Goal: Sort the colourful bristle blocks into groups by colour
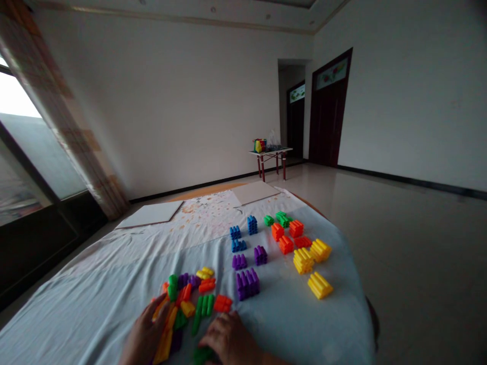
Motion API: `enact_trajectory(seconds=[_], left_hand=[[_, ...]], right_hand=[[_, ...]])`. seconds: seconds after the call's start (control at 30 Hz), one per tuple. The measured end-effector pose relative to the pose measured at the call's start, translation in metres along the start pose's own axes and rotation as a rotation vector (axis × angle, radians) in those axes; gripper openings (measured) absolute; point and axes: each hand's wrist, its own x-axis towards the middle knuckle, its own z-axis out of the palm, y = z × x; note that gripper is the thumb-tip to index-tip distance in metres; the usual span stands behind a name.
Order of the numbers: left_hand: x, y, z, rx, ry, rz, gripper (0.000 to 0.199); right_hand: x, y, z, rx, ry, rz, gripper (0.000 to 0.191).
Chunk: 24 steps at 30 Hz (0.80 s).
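Note:
My left hand (146,329) lies with its fingers apart on the left side of a mixed pile, touching orange and yellow pieces (166,339). Closer to the front edge, my right hand (228,337) has its fingers curled over a dark green piece (203,355). Between and beyond the hands lie green sticks (205,305), an orange block (222,303), an upright green piece (172,288) and purple pieces (188,280). Sorted purple (247,284), blue (238,245), orange (285,244), green (283,219) and yellow (320,285) stacks stand to the right.
A pale cloth (297,324) covers the table. Two white boards (151,214) lie at its far side. Beyond stands a small table (271,151) with a colourful bag (259,146) and a clear plastic bag. A curtain (68,111) hangs at the left.

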Motion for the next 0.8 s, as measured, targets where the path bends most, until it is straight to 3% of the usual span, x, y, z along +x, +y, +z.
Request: enact_trajectory(seconds=[0.2, 0.4, 0.53, 0.8], left_hand=[[-0.027, 0.001, -0.013, -0.007, 0.004, -0.045, 0.058], [-0.052, -0.001, -0.03, 0.297, 0.128, -0.05, 0.063], [-0.068, -0.001, -0.027, 0.34, 0.11, -0.066, 0.059], [-0.078, 0.005, -0.018, 0.422, 0.047, 0.059, 0.06]], right_hand=[[-0.002, -0.003, -0.002, 0.09, 0.006, 0.023, 0.035], [-0.01, -0.01, -0.01, 0.189, 0.044, 0.048, 0.035], [-0.014, -0.014, -0.014, 0.196, 0.076, 0.046, 0.033], [-0.012, -0.015, -0.015, 0.091, 0.121, 0.021, 0.037]])
